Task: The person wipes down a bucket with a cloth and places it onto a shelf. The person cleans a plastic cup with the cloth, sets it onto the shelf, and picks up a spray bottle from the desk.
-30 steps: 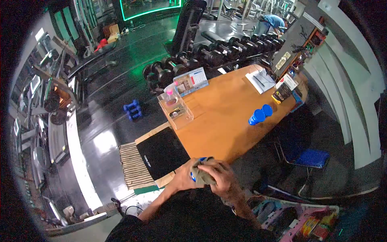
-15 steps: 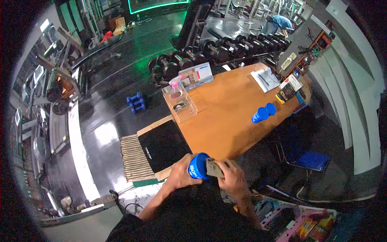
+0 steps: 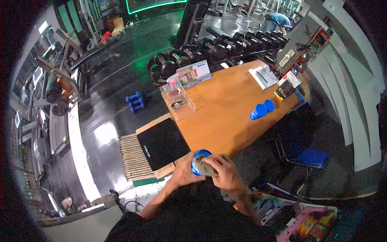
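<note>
A blue tub with white lettering is held close to my body at the desk's near edge. My left hand is wrapped round its left side. In my right hand is a grey-green cloth, pressed over the tub's top and right side, so part of the lid is hidden. Farther along the wooden desk, two more blue tubs stand side by side near the right edge.
On the desk are a clear acrylic box, a desk calendar, papers and a black-yellow package. A blue chair is at the right. Dumbbells line the far side, where a person bends over.
The cloth has gone from the tub's top to its right side, then back over the top. The camera view has shifted slightly.
</note>
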Action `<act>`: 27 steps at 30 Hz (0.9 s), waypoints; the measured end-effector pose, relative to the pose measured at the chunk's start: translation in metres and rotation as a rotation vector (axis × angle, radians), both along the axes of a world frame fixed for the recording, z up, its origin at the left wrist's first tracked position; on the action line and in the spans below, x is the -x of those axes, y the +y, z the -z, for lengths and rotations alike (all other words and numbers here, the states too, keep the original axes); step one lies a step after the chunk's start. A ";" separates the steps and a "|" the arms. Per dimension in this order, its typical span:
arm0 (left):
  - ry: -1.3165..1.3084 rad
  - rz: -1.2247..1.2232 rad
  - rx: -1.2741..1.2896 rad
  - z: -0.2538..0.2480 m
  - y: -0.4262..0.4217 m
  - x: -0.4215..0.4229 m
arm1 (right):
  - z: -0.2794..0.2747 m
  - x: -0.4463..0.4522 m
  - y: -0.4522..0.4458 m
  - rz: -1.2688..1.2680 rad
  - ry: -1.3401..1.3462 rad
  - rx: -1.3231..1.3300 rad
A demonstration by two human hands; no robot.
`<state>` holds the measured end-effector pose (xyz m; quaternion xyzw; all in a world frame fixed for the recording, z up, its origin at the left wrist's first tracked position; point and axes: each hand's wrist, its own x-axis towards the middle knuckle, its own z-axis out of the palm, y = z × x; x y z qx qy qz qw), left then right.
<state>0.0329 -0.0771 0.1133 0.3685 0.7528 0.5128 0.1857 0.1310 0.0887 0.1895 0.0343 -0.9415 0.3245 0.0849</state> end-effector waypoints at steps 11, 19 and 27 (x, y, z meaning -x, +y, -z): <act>-0.838 -0.105 -0.236 0.070 -0.003 -0.004 | 0.001 -0.006 0.005 0.456 0.191 0.410; -1.288 -0.156 -0.472 0.027 0.015 0.001 | 0.008 -0.008 -0.043 0.196 0.189 -0.027; -1.206 -0.151 -0.417 0.004 0.008 0.008 | -0.009 -0.028 -0.008 -0.050 0.013 0.404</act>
